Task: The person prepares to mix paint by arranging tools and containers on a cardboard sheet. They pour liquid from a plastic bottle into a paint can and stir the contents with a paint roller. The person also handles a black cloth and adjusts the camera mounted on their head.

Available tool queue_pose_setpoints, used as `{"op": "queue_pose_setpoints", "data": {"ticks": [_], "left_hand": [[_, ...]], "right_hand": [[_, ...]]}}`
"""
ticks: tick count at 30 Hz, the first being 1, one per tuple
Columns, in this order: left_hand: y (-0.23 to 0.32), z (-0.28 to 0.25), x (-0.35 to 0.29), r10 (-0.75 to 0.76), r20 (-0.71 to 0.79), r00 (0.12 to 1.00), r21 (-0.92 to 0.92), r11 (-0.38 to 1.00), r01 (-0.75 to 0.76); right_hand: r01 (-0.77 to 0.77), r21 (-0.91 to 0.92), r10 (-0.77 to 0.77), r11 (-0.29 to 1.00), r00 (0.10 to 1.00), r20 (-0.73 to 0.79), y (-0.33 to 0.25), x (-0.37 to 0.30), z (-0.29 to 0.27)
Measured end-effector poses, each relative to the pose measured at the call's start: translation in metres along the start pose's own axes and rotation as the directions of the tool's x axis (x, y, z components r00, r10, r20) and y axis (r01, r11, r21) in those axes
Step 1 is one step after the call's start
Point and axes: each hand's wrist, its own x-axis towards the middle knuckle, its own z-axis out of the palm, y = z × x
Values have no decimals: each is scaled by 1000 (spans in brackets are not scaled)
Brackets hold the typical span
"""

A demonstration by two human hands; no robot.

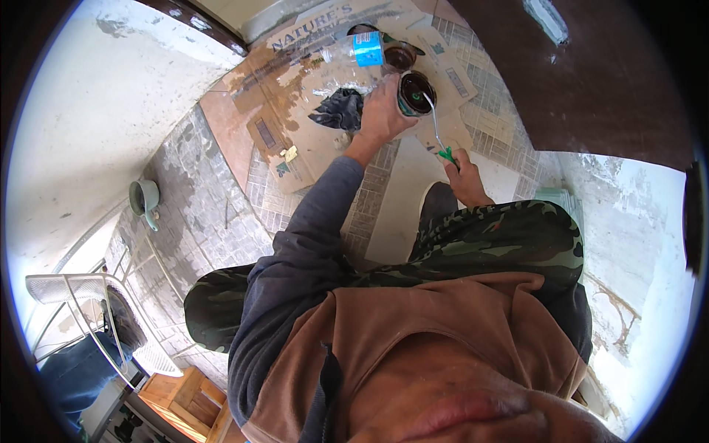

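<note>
My left hand (380,114) is wrapped round the side of a small open can (405,107) and holds it tilted towards me. Dark, glossy liquid (415,83) lies inside it. Between the fingers of my right hand (468,181) is the green handle of a thin tool with a bent metal shaft (437,131). That shaft reaches over the can's rim, and its tip is hard to make out in the dark liquid. Beside my left wrist lies a crumpled black plastic bag (340,109). A clear plastic bottle with a blue label (368,49) rests on its side just beyond the can.
Stained cardboard (295,88) covers the tiled floor, with a dark-stained container (399,57) near the bottle. A dark brown panel (605,88) stands at the right. To the left are a pale green handled pot (149,193), a white mesh chair (74,286) and a wooden stool (177,399).
</note>
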Motion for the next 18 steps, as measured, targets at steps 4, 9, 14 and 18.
{"op": "queue_pose_setpoints", "data": {"ticks": [4, 9, 14, 18], "left_hand": [[1, 1, -1, 35, -25, 999, 25, 999, -34], [-2, 3, 0, 30, -33, 999, 0, 1000, -30], [-2, 3, -1, 43, -45, 998, -43, 998, -45], [1, 1, -2, -1, -43, 999, -34, 999, 0]], "right_hand": [[202, 4, -202, 979, 979, -11, -16, 6, -7], [48, 61, -51, 997, 997, 53, -23, 4, -10], [-39, 227, 20, 973, 996, 85, -32, 6, -9], [-207, 374, 146, 904, 972, 184, -41, 4, -16]]}}
